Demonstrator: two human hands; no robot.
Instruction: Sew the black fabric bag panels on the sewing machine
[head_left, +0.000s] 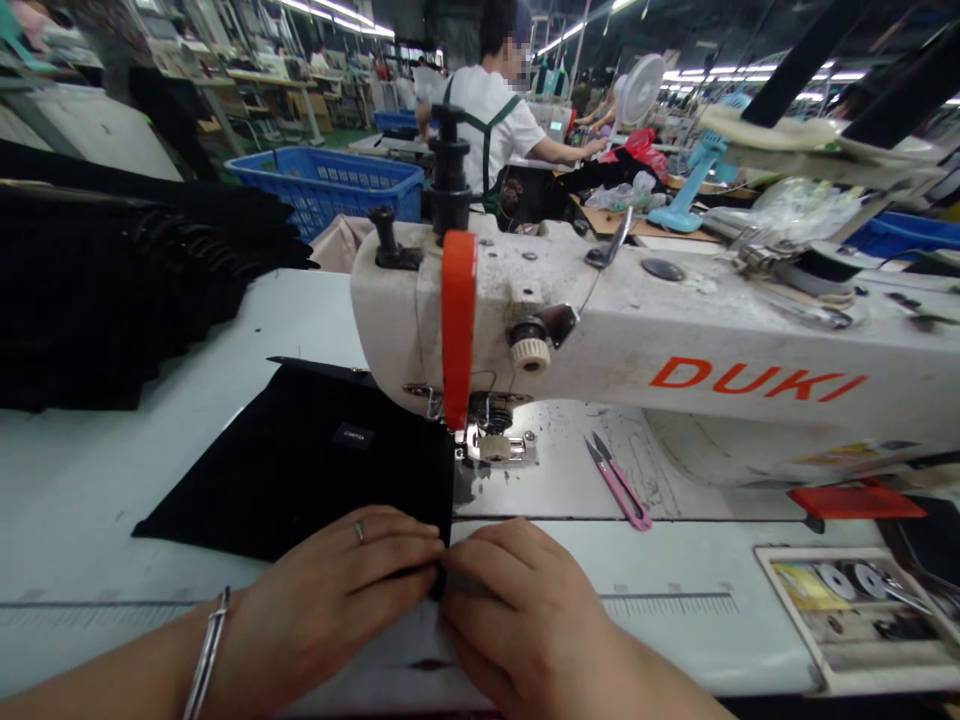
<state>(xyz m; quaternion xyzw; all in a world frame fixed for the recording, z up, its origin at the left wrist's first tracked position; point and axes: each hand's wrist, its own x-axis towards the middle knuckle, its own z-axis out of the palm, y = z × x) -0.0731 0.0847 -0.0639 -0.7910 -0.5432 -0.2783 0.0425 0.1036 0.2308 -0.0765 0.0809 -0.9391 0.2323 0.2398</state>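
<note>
Head view, the only one. Black fabric panel (pixel 277 490) is laid flat on the table, left of centre in the frame, small label (pixel 353 435) face up. Its right edge is set just beside the presser foot (pixel 495 447) of the DUKI sewing machine (pixel 675 340); whether any of it is caught under the foot can't be told, as the needle area is partly masked by the orange strip (pixel 457 330).

Near right corner is gripped at lower centre by both hands. Left hand (pixel 337 590): fingers pressed together, tips closed on the edge. Right hand (pixel 517 610): fingers curled, tips pinched on the same corner, nearly meeting the left's. Thumbs are mostly hidden, so exact pinch can't be read.

For good work, the edge is best held straight and in line with the foot, with layers matched at the corner and light, even tension. Panel should be guided, not tugged; fingertips are best kept clear of the needle. Far corner, slightly raised at the panel's upper left, is worth smoothing.

Pink-handled thread snips (pixel 621 485) are parked right of the foot, well apart from the fabric. Black fabric stack (pixel 112 290) is piled at left.
</note>
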